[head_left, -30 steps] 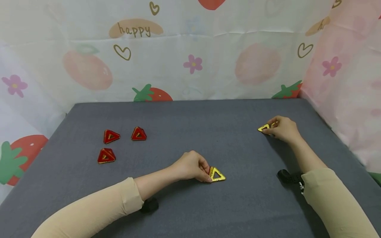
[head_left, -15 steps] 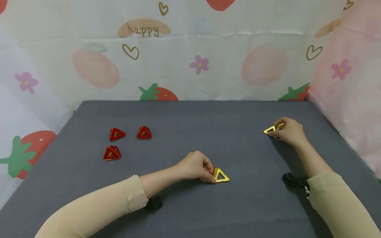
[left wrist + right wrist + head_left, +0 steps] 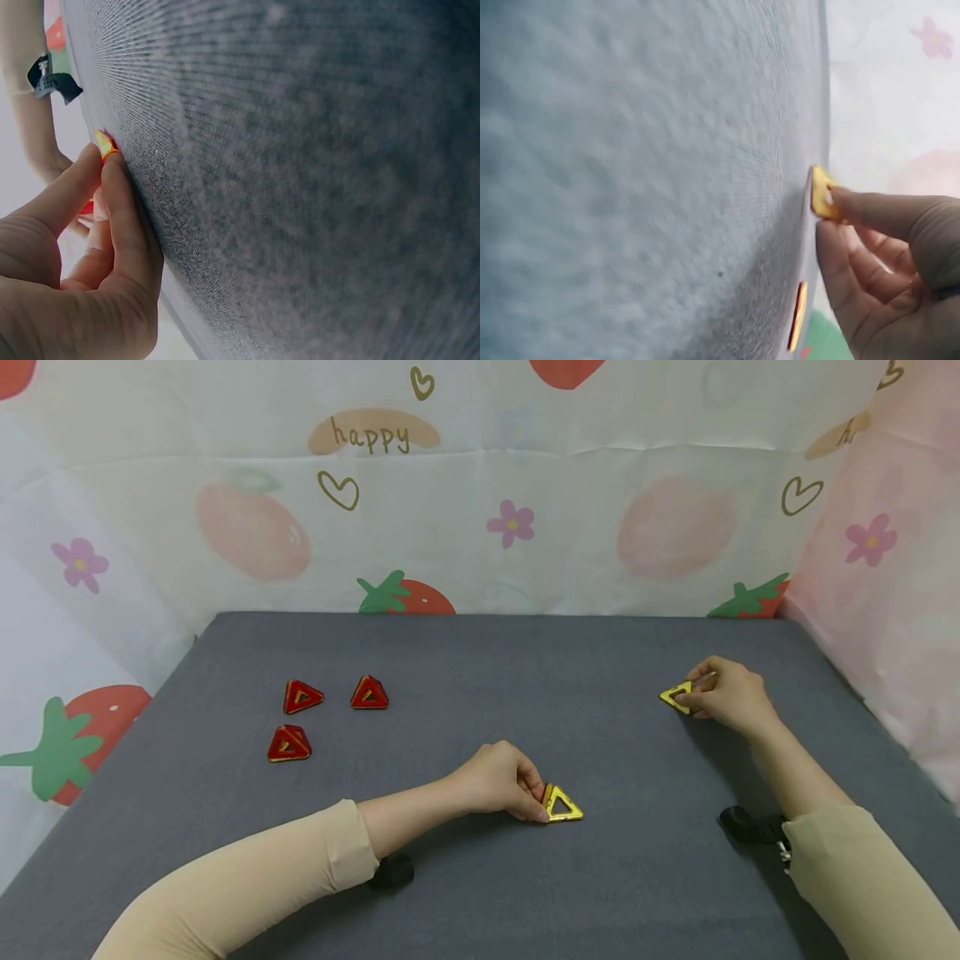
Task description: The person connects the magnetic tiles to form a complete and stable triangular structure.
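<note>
In the head view, my left hand [image 3: 501, 781] pinches the left edge of a yellow triangular tile with an open centre [image 3: 564, 806] at the table's middle front. Red shows along that edge. From the left wrist, the yellow tile [image 3: 106, 144] appears between thumb and forefinger. Farther back on the right, my right hand [image 3: 726, 693] pinches another yellow triangular tile [image 3: 670, 697] between thumb and fingers. The right wrist view shows this tile [image 3: 821, 193] raised at the fingertips. Below it, a thin yellow piece [image 3: 798, 316] is seen edge-on, near the table surface.
Three red triangular pieces, a left one [image 3: 302, 697], a right one [image 3: 369, 693] and a front one [image 3: 289, 744], sit at the left of the grey table [image 3: 480, 668]. Patterned cloth [image 3: 570, 560] rises behind the table. Black straps [image 3: 752, 827] are on both wrists.
The head view has shifted, so the scene slides right. My right hand has brought its yellow tile slightly left and nearer. The left hand keeps its pinch on its tile.
</note>
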`<state>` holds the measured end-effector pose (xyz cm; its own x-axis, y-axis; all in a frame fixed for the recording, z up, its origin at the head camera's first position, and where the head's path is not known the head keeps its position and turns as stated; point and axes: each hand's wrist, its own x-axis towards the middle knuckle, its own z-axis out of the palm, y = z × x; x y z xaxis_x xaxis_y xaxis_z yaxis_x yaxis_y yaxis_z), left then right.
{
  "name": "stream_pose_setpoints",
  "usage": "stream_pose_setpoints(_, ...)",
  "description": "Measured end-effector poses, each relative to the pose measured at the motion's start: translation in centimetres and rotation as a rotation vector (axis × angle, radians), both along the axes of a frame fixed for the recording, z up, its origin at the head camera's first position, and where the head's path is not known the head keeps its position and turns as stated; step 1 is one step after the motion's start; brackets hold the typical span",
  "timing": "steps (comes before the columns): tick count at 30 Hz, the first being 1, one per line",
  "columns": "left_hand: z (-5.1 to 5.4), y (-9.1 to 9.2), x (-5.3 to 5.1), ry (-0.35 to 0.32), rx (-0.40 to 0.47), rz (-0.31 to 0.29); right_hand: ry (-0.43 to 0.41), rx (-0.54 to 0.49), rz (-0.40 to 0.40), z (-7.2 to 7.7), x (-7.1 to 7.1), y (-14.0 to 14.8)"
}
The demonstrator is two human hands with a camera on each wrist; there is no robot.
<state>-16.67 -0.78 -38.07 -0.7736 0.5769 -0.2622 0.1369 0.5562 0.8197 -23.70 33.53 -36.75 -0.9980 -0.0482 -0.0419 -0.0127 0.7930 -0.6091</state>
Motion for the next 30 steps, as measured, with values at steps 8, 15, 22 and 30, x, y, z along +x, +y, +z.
stream_pose_setpoints(8,0.1,0.0,0.0,-0.012,0.001,0.008,-0.003,-0.027,0.117,1.0,1.7,-2.8)
stream_pose_setpoints(15,0.1,0.1,0.0,-0.003,-0.004,0.003,-0.016,-0.069,0.211,1.3,3.6,-5.6)
stream_pose_setpoints(22,0.1,0.1,0.0,0.0,-0.012,0.005,-0.029,-0.122,0.29,1.2,5.8,-8.1)
stream_pose_setpoints(30,0.1,0.1,-0.1,0.004,-0.02,0.003,-0.079,-0.179,0.332,1.0,7.3,-9.8)
